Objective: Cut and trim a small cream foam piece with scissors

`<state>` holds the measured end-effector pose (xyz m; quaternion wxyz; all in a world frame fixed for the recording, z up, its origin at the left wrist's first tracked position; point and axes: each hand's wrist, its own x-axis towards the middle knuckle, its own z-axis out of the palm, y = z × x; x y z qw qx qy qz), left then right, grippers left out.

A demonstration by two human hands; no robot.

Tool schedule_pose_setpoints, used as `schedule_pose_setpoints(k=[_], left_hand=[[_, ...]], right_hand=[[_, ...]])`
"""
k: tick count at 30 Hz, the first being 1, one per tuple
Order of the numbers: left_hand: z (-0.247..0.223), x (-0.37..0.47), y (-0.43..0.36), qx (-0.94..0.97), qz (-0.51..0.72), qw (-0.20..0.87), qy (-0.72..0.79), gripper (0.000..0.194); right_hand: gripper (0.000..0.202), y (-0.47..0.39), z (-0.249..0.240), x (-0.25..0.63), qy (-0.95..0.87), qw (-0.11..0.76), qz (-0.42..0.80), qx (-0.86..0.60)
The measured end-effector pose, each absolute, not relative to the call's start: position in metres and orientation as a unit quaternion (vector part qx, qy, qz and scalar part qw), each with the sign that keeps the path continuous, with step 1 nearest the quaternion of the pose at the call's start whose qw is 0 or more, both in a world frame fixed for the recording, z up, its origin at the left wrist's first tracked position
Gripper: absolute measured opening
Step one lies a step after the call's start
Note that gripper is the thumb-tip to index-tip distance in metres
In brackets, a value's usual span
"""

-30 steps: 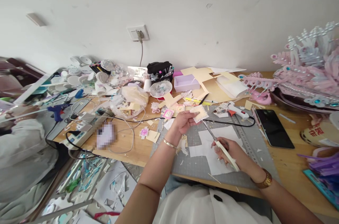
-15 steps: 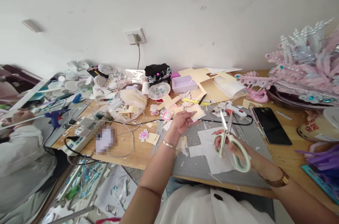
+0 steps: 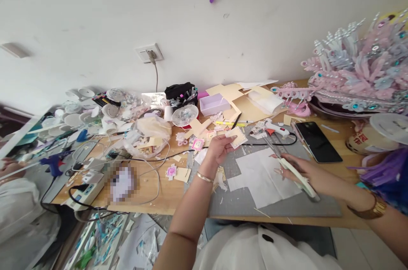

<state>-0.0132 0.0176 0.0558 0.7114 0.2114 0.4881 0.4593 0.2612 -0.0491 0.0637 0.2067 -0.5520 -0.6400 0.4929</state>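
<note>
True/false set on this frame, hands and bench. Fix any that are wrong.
1. The left hand holds a cream piece. True.
2. The right hand is empty. False: it holds scissors.
3. The scissors' blades touch the cream piece. False: they are apart from it.
4. A black-screened device lies right of the white sheet. True.
5. The lilac box is lidded. False: its top is open.

A light wooden tabletop [image 3: 170, 191] carries a grey cutting mat [image 3: 229, 207] along its near edge. Just right of the mat lies a black-screened phone [image 3: 318, 141]; to the left are a white power strip [image 3: 92, 187] and a translucent plastic bag [image 3: 151, 129]. An open lilac box [image 3: 216, 107] stands farther back.
</note>
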Motion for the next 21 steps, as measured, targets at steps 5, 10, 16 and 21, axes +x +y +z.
schedule_pose_setpoints(k=[5,10,16,21], left_hand=[[0.054,-0.010,0.021,0.251,0.436,0.718,0.481,0.013],[0.062,-0.011,0.030,0.264,0.420,0.720,0.486,0.012],[0.077,-0.003,0.043,0.301,0.410,0.727,0.461,0.019],[0.067,0.002,0.041,0.301,0.390,0.737,0.463,0.016]], right_hand=[[0.062,-0.085,0.045,0.230,-0.597,0.298,0.490,-0.560],[0.071,-0.108,0.040,0.204,-0.525,0.342,0.569,-0.533],[0.069,-0.107,0.054,0.198,-0.526,0.320,0.592,-0.520],[0.061,-0.109,0.049,0.192,-0.436,0.383,0.635,-0.510]])
